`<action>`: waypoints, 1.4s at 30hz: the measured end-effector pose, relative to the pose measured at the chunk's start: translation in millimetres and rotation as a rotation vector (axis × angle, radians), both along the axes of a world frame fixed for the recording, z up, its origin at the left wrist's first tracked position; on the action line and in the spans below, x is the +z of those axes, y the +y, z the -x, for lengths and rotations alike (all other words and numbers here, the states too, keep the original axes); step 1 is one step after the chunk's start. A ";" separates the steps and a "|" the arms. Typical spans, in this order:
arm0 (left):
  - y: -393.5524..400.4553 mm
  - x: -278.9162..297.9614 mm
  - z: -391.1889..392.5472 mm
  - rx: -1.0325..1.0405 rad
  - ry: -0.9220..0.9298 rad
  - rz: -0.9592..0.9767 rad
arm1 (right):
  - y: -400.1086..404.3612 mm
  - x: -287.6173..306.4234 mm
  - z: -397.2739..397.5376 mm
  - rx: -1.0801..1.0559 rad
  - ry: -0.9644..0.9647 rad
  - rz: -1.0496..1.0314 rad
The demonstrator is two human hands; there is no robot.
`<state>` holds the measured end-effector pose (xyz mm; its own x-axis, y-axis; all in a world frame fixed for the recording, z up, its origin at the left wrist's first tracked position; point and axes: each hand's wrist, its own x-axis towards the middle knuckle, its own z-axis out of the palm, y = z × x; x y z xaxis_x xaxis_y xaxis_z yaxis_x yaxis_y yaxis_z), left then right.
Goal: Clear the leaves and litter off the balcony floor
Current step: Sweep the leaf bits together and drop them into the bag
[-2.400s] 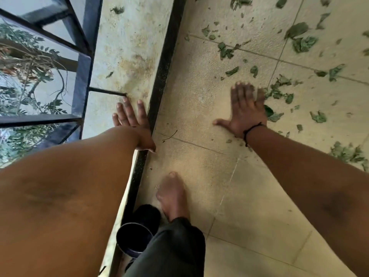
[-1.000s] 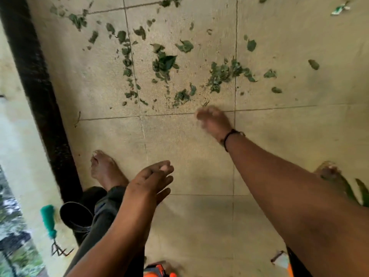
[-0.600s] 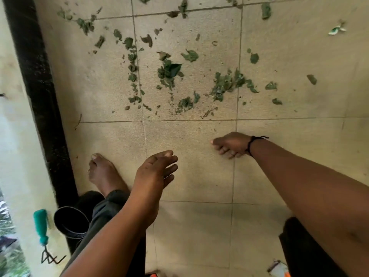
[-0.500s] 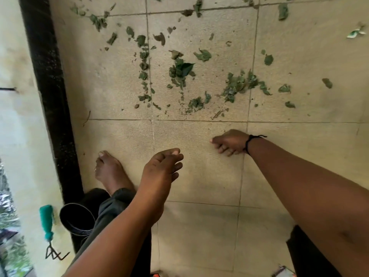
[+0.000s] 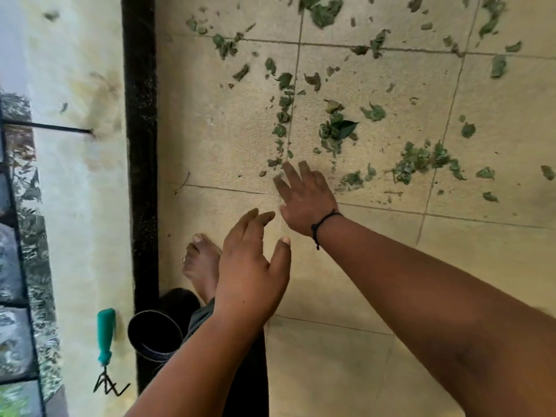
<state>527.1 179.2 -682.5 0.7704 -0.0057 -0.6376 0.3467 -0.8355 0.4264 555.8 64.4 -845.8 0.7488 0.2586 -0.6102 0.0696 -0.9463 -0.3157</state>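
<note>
The leaves (image 5: pixel 337 130) lie scattered over the tiled floor (image 5: pixel 376 281), thickest in small clumps just ahead of the right hand (image 5: pixel 304 200), thinning toward the far tiles. They look light, limp and torn, so they should slide easily under a flat palm and bunch together; better raked into one heap and scooped from beneath than picked singly, since small bits may cling to the rough tile and grout lines. The right hand reaches low over the floor with fingers (image 5: pixel 290 173) straight and slightly spread, tips at the nearest scraps, holding nothing. The left hand (image 5: pixel 252 266) hovers behind it, fingers relaxed and loosely apart, empty. A bare foot (image 5: pixel 201 260) stands by the black strip (image 5: pixel 140 176); a dark pot (image 5: pixel 153 332) and a green-handled rake (image 5: pixel 105 341) sit near the left, clear of the sweep
</note>
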 end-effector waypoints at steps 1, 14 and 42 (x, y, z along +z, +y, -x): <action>5.5 2.2 -2.5 -0.048 -0.011 -0.037 | 9.4 -2.2 -3.4 0.055 -0.004 0.022; 36.3 10.1 -25.1 -0.060 0.034 -0.073 | -41.5 -10.9 -42.0 -0.032 -0.054 0.261; 33.7 8.3 -37.7 -0.174 0.093 -0.142 | -16.7 -36.6 -192.2 -0.184 0.020 0.092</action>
<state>564.8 212.9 -674.2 0.7036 -0.0383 -0.7096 0.2248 -0.9352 0.2734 748.0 47.8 -882.4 0.7661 0.0610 -0.6399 -0.1122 -0.9675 -0.2265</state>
